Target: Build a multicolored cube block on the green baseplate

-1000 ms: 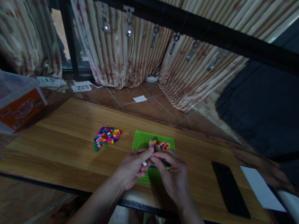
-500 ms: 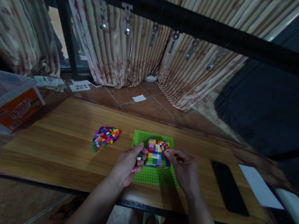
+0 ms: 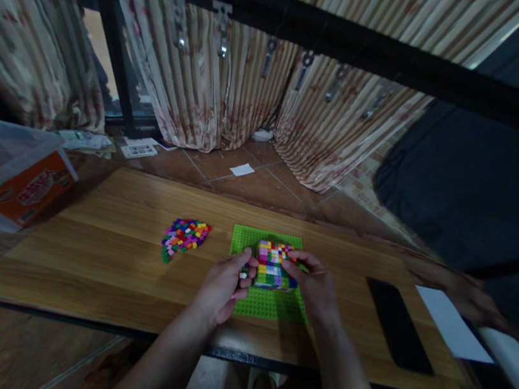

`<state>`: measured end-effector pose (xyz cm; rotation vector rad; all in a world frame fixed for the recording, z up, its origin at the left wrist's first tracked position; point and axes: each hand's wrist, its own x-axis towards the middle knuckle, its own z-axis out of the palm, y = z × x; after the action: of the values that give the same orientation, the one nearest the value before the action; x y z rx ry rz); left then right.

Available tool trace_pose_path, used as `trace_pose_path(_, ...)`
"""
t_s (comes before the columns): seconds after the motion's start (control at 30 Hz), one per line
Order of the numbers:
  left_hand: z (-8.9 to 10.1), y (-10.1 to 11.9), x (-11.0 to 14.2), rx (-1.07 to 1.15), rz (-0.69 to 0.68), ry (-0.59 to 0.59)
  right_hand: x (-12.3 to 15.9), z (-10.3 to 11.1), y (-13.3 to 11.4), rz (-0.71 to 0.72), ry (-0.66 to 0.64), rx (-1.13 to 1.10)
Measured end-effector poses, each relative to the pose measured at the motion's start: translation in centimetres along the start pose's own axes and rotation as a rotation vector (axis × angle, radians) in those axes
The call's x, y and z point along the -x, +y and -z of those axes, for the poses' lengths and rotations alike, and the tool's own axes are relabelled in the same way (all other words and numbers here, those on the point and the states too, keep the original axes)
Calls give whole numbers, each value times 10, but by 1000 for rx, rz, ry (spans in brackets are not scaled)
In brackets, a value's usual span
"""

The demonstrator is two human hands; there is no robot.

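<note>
A low block of multicoloured toy bricks [image 3: 270, 276] sits on a green studded baseplate [image 3: 267, 308]. At its left side is my left hand [image 3: 224, 283], fingers curled around a few small toy bricks [image 3: 243, 275]; a white one shows, the rest are mostly hidden. My right hand [image 3: 317, 286] reaches over the block's right part, thumb and forefinger apart with their tips at its top surface. No brick can be made out between those fingertips. A pile of loose colourful toy bricks [image 3: 186, 234] lies on the table left of the baseplate.
The wooden table [image 3: 100, 262] carries a black flat object [image 3: 399, 327] and a white sheet [image 3: 451, 323] on the right. A clear plastic bin [image 3: 1, 177] with an orange label stands at the left. A dark bar [image 3: 283, 24] crosses the upper view before curtains.
My right hand's thumb and forefinger have moved from a pinch to apart over the block, the forefinger reaching farther across the top. My left hand stays almost in place.
</note>
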<state>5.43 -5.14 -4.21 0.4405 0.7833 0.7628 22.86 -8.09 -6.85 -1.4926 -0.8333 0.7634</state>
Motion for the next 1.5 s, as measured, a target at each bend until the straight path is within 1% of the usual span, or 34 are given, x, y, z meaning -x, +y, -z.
trace_pose_path(0.07,0,-1,0,-2,0,-6,1,-3,-1,-46,-6,-86)
trace_pose_path(0.27,-2,-6,-2,-13,15,7,0,-6,3,-45,-30,-222)
trace_pose_path(0.53,-2,-7,-2,-15,4,18,0,-11,1,-56,-3,-213)
trace_pose_path(0.6,-2,-6,-2,2,15,15,1,-10,-1,-54,-15,-210)
trace_pose_path(0.67,-1,-5,-2,29,30,8,2,-6,-4,-34,-8,-207)
trace_pose_path(0.7,-1,-4,-2,44,35,3,4,-4,-6,-12,20,-202)
trace_pose_path(0.8,0,-3,-3,78,45,-11,13,-2,-15,111,157,-133)
trace_pose_path(0.83,0,-2,-3,81,44,-14,17,-3,-19,166,167,-82)
trace_pose_path(0.87,-1,-2,-4,80,40,-16,23,-5,-22,226,139,-30)
trace_pose_path(0.93,-2,-3,-5,65,23,-9,35,-13,-29,349,-50,109)
trace_pose_path(0.97,-3,-3,-5,52,9,5,41,-18,-32,388,-165,182)
trace_pose_path(1.0,-4,-4,-5,35,-10,28,45,-22,-35,419,-227,230)
trace_pose_path(1.07,-7,-5,-5,-12,-58,86,52,-30,-38,450,-288,325)
trace_pose_path(1.17,-9,-7,-4,-126,-131,172,53,-36,-38,448,-285,430)
trace_pose_path(1.23,-8,-9,-6,-221,-178,207,52,-38,-38,436,-292,472)
trace_pose_path(1.33,-5,-13,-11,-352,-308,190,52,-40,-39,425,-288,516)
trace_pose_path(1.4,-3,-15,-14,-392,-383,163,53,-43,-40,422,-260,541)
trace_pose_path(1.47,-3,-15,-15,-379,-381,159,55,-45,-42,427,-243,546)
trace_pose_path(1.5,-4,-14,-14,-349,-346,165,56,-45,-42,432,-246,540)
